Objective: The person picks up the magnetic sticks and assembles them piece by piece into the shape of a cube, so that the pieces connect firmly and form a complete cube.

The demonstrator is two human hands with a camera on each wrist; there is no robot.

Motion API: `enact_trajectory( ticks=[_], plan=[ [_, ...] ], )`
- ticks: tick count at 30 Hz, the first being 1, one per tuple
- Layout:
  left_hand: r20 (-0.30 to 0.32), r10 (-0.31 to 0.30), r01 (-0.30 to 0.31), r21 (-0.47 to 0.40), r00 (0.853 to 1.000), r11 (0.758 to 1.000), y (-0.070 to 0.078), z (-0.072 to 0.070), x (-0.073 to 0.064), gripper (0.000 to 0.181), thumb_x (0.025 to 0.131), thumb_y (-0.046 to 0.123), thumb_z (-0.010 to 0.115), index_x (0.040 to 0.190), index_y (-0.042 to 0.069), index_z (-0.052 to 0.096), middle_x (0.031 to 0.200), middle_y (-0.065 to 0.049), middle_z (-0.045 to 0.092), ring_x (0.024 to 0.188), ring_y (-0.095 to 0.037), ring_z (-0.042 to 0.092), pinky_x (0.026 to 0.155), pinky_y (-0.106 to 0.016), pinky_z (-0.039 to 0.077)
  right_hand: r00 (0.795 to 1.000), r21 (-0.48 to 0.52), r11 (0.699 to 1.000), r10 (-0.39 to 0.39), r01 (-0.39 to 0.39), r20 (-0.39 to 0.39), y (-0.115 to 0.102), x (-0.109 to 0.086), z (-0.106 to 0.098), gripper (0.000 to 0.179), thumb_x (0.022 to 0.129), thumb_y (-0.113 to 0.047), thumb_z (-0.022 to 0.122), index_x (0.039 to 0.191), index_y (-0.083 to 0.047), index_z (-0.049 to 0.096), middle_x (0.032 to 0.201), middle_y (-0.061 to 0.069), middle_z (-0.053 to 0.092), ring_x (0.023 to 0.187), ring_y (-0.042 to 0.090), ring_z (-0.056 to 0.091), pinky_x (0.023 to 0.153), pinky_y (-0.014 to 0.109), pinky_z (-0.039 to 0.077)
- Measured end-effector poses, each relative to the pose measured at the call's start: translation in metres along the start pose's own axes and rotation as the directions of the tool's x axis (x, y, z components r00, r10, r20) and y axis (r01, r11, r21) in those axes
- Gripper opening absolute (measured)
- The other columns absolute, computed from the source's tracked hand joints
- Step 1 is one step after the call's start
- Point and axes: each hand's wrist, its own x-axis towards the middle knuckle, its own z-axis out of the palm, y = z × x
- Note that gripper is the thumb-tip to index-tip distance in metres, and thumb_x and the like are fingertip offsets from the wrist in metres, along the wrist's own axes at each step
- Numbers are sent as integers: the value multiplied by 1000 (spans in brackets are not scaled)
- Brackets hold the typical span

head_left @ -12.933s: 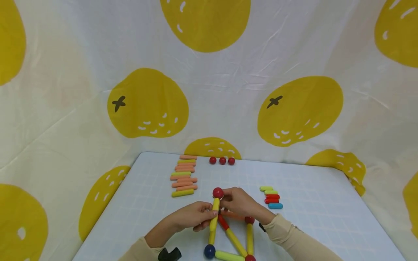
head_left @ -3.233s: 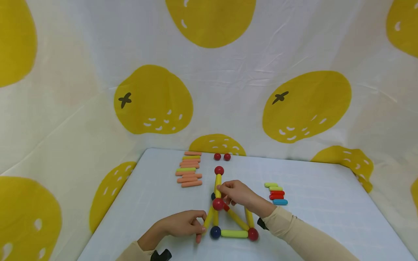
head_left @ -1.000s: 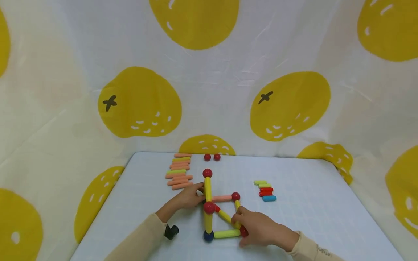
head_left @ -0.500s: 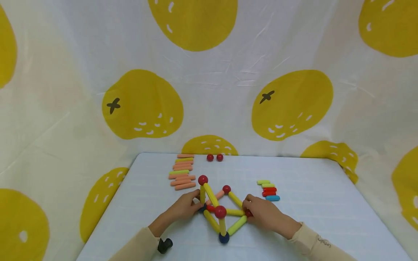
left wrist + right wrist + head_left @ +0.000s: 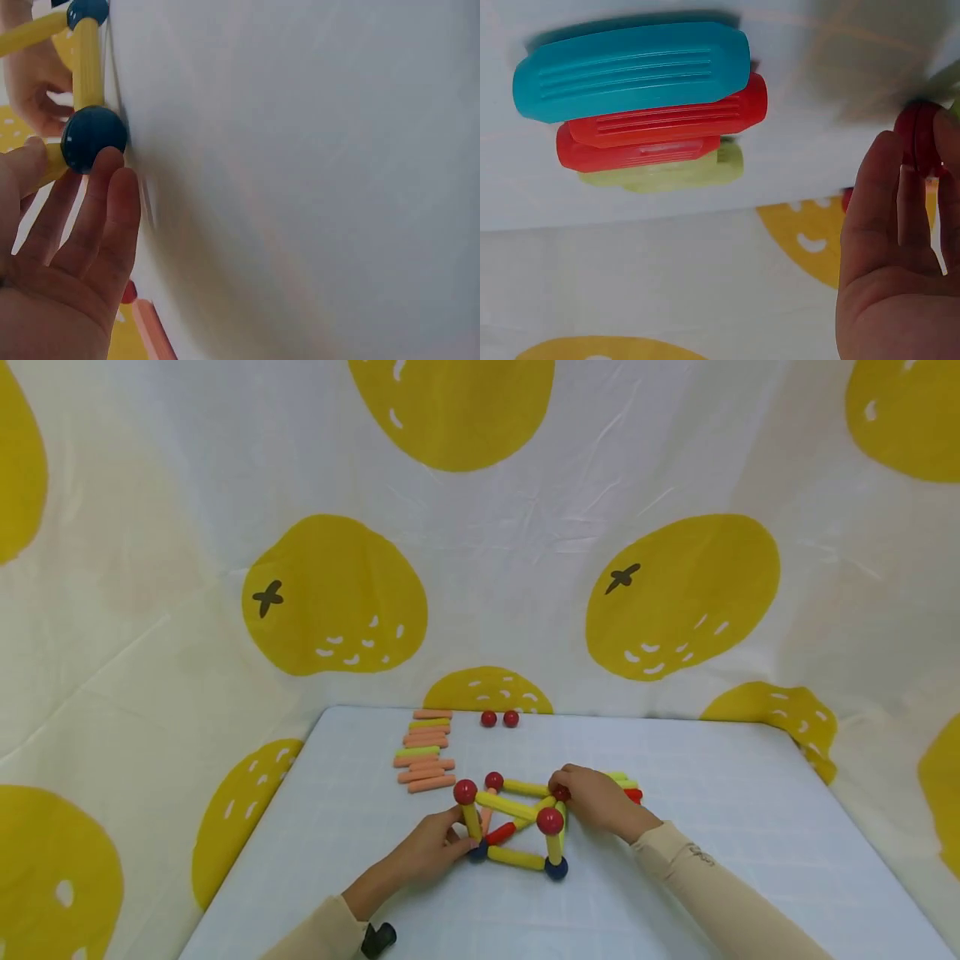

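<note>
A frame of magnetic rods and balls stands on the table. Two navy balls form its near base corners, and two red balls its far ones. Yellow rods (image 5: 517, 857) rise from the navy corners to two raised red balls (image 5: 550, 821), bridged by another yellow rod. My left hand (image 5: 429, 850) holds the left navy ball (image 5: 94, 139), thumb on the upright rod in the left wrist view. My right hand (image 5: 596, 800) pinches the far-right red ball (image 5: 918, 139). A red-and-yellow diagonal (image 5: 501, 834) crosses the base; an orange rod (image 5: 487, 811) makes its left side.
A row of orange and yellow rods (image 5: 431, 783) lies at the back left. Two loose red balls (image 5: 488, 718) sit near the far edge. Beyond my right hand lie green, red and blue rods (image 5: 634, 71), partly hidden in the head view. A patterned cloth hangs behind the table.
Over the last second the frame has turned counter-clockwise, seen from above. My right hand has moved away from me with its corner. Since the oldest frame, a loose red ball has left the back.
</note>
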Motion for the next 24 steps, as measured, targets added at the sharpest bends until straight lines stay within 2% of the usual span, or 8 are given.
enact_trajectory(
  ticks=[4, 7, 9, 12, 14, 17, 21, 24],
  plan=[
    [-8, 6, -6, 8, 1000, 1000, 6, 4, -1, 29, 97, 30, 70, 122, 18, 62, 110, 5, 68, 79, -9, 59, 66, -22, 51, 1000, 91, 996, 25, -25, 3, 4, -4, -8, 20, 94, -4, 70, 110, -15, 72, 108, -1, 68, 99, 18, 64, 96, 42, 56],
    [-2, -5, 5, 17, 1000, 1000, 11, 6, -1, 27, 98, 31, 70, 120, 18, 62, 107, 7, 67, 78, -10, 59, 65, -23, 51, 1000, 165, 986, 11, -13, 13, 8, -22, -17, 26, 93, 0, 64, 115, -11, 70, 112, 3, 67, 100, 19, 64, 92, 41, 57],
    [-1, -2, 2, 35, 1000, 999, 13, 6, -3, 27, 97, 31, 70, 119, 18, 62, 103, 7, 67, 77, -9, 59, 65, -23, 51, 999, 226, 974, -15, 3, 51, 8, -37, -21, 28, 92, -1, 64, 117, -12, 68, 115, 5, 66, 98, 19, 63, 86, 36, 57],
    [-3, 5, -5, 62, 1000, 998, 15, 7, -5, 26, 97, 31, 70, 117, 17, 62, 97, 8, 66, 76, -9, 58, 65, -22, 51, 990, 327, 945, -31, -16, 139, 3, -58, -20, 26, 94, -19, 71, 119, -18, 64, 118, 5, 64, 93, 14, 62, 77, 28, 54],
    [-7, 6, -5, 79, 1000, 997, 15, 7, -8, 26, 97, 30, 71, 118, 16, 63, 93, 8, 66, 75, -8, 58, 65, -22, 50, 984, 379, 925, -36, -34, 177, -5, -66, -14, 31, 92, -33, 76, 117, -22, 61, 115, 3, 63, 87, 11, 62, 73, 25, 53],
    [-22, 15, -13, 93, 1000, 996, 16, 8, -9, 26, 97, 29, 70, 119, 16, 63, 92, 8, 65, 74, -8, 58, 65, -21, 50, 989, 398, 916, -18, -43, 148, -18, -70, -3, 36, 89, -42, 79, 112, -22, 61, 104, -2, 63, 80, 8, 62, 69, 23, 53],
    [-55, 36, -29, 127, 998, 991, 17, 11, -8, 28, 97, 27, 70, 122, 16, 61, 93, 8, 65, 74, -7, 56, 65, -21, 50, 996, 359, 931, 47, -71, 76, -29, -64, 4, 27, 88, -33, 80, 101, -15, 64, 89, -5, 63, 73, 7, 60, 64, 21, 53],
    [-76, 45, -33, 151, 996, 988, 19, 14, -3, 27, 98, 26, 69, 122, 17, 61, 95, 7, 65, 74, -7, 56, 65, -21, 49, 992, 348, 930, 104, -122, 69, -28, -57, 6, 22, 88, -28, 81, 95, -13, 66, 83, -5, 63, 73, 8, 61, 62, 22, 52]
  ],
)
